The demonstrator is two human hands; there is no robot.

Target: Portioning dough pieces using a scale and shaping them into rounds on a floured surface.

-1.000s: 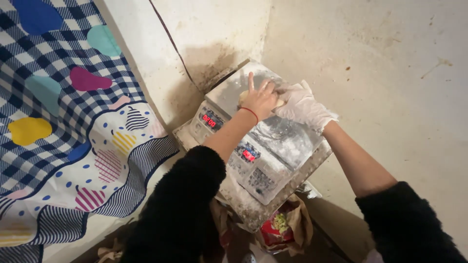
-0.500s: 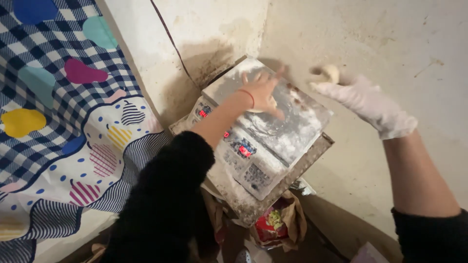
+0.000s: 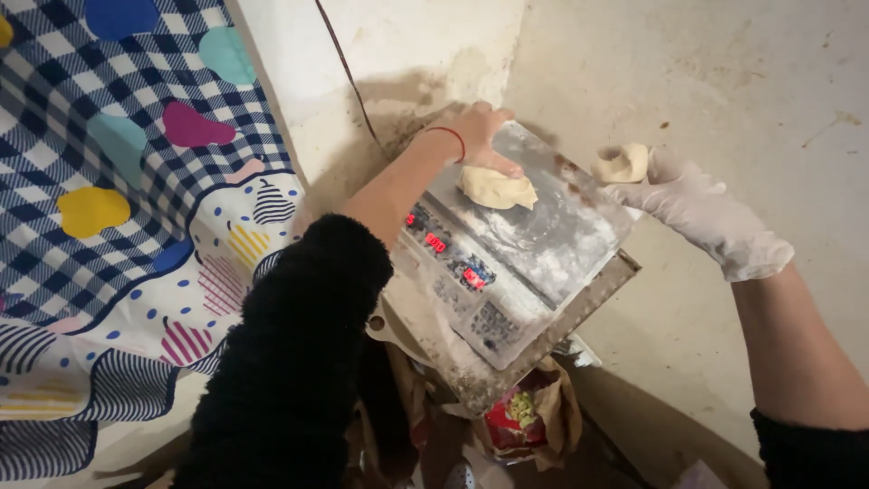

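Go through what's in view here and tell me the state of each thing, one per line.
Left hand: bare, resting on the dough on the scale.
Right hand: gloved, holding a small dough piece off to the side.
Dough on the scale: lying on the floured tray.
Small dough piece: pinched in the fingertips.
Scale: switched on, red digits lit.

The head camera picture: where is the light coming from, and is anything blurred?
Head view: light comes from the front, throwing a dark shadow behind the left hand onto the wall; the scale platform shows dull floury sheen; dough looks sharp; the gloved right hand is slightly soft.
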